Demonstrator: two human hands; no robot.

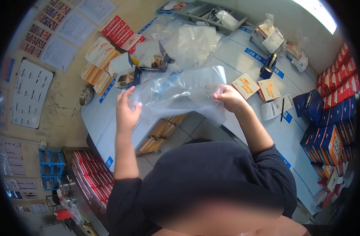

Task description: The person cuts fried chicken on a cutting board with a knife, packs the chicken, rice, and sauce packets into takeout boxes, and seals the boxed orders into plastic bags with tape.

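A clear plastic bag (180, 88) is stretched out in front of my body, above the table's near edge. My right hand (230, 98) grips its right end, thumb on top. At the bag's left end is my left hand (128, 110), with thumb and fingers apart; whether it touches the plastic is hard to tell. Just beyond that hand stand two open dark-blue boxes, one box (127, 76) nearer and another box (151, 59) behind it, both with food-like contents. To the right of my right hand lie a yellow-and-white box (245, 85) and an orange-and-white box (269, 89).
More clear bags (195, 41) lie at the back, before a grey divided tray (211, 15). A tape dispenser (269, 65), a paper slip (272, 108) and a pen (282, 109) are on the right. Blue boxes (325, 143) and red boxes (339, 78) are stacked at the far right.
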